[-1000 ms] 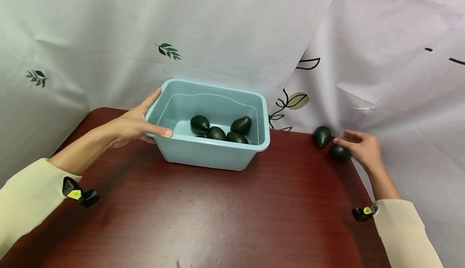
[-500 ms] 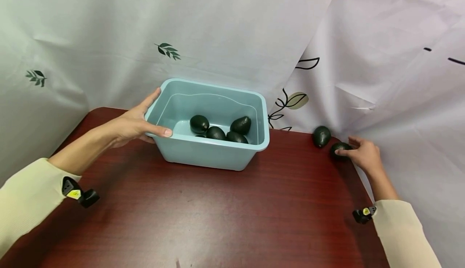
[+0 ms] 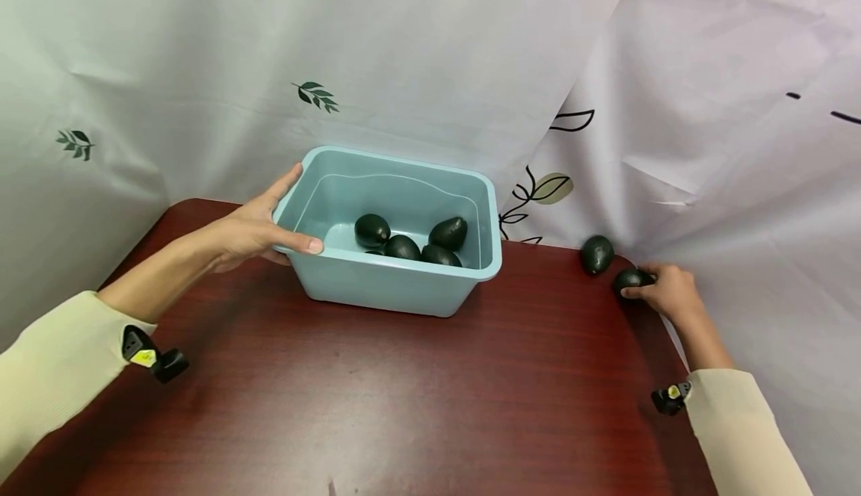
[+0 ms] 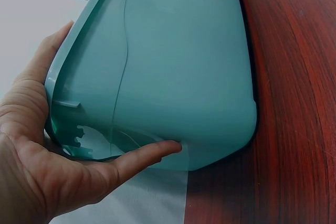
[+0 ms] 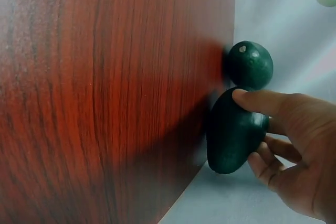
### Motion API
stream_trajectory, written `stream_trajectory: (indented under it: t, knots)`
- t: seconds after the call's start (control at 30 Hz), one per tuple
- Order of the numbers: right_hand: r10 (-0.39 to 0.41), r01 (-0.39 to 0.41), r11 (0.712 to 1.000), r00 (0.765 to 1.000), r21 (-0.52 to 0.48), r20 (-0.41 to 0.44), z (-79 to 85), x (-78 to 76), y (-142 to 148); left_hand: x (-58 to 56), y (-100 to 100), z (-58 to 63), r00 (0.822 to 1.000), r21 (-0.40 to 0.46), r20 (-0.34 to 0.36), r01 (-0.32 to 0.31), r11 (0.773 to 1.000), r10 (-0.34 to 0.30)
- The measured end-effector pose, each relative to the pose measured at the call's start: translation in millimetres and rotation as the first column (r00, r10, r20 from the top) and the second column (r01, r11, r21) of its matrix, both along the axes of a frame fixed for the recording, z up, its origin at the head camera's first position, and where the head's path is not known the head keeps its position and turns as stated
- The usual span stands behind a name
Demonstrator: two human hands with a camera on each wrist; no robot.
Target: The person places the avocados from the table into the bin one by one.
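A light blue plastic bin (image 3: pixel 386 287) stands near the back of the table, with several dark green avocados (image 3: pixel 372 231) inside it. My left hand (image 3: pixel 249 231) grips the bin's left end, its thumb over the front rim; the left wrist view shows the fingers (image 4: pixel 144 158) against the outer wall. At the table's back right corner my right hand (image 3: pixel 676 293) holds an avocado (image 5: pixel 235 135) between thumb and fingers, low at the tabletop. A second loose avocado (image 3: pixel 596 255) lies just beyond it, nearly touching it in the right wrist view.
The dark red wood table (image 3: pixel 417 391) stretches in front of the bin. Pale fabric with printed leaves (image 3: pixel 430 55) hangs right behind the table and along both sides, close to the right hand.
My right hand has come down slightly onto the nearer loose avocado and its thumb and fingers have closed around it. The left hand and bin have stayed in place.
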State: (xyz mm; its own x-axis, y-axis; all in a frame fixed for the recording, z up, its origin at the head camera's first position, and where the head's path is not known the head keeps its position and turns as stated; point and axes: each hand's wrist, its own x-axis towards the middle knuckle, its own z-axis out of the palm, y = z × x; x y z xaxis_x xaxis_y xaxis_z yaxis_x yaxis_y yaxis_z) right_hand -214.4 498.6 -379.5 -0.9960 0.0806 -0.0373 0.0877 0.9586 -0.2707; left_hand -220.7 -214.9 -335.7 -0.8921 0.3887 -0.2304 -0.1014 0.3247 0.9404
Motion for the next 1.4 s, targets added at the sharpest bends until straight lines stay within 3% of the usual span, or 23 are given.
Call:
stream_trajectory:
  t: [0.23, 0.6, 1.4]
  knots:
    - [0.019, -0.019, 1.0, 1.0, 0.013, 0.003, -5.4, 1.5, 3, -0.8, 2, 0.0, 1.0, -0.001, -0.001, -0.002, 1.0, 0.002]
    - [-0.045, 0.047, 0.998, 0.998, -0.041, 0.035, -10.5, 4.4, 1, -0.9, 1, -0.6, 1.0, -0.001, -0.002, -0.003, 1.0, 0.003]
    - [-0.103, 0.1, 0.983, 0.995, -0.157, -0.013, -26.1, 13.8, 7, -1.3, 2, -0.3, 1.0, -0.009, -0.003, 0.004, 1.0, -0.004]
